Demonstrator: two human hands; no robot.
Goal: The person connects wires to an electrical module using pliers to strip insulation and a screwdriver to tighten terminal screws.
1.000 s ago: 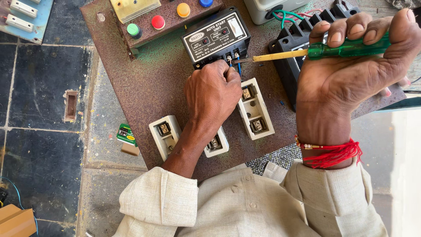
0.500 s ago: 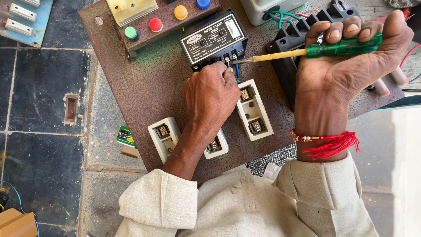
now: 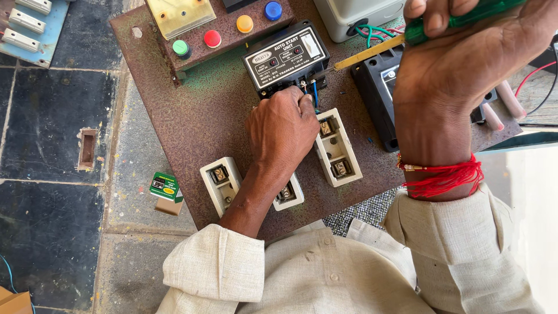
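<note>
Screwdriver (image 3: 407, 38), green handle and yellow shaft, sits clenched in the right hand (image 3: 459, 64), its tip at the black control unit (image 3: 286, 58) on the rusty metal board (image 3: 192, 116). Left hand (image 3: 282, 131) pinches the blue wires (image 3: 314, 96) just below that unit, between white fuse holders (image 3: 337, 146). Coloured push buttons (image 3: 212, 39) sit beyond.

Rusty metal board (image 3: 192, 122) is sitting on the tiled floor (image 3: 46, 104) — carrying white fuse holders (image 3: 337, 145), a black control unit (image 3: 286, 58), coloured push buttons (image 3: 213, 39).
</note>
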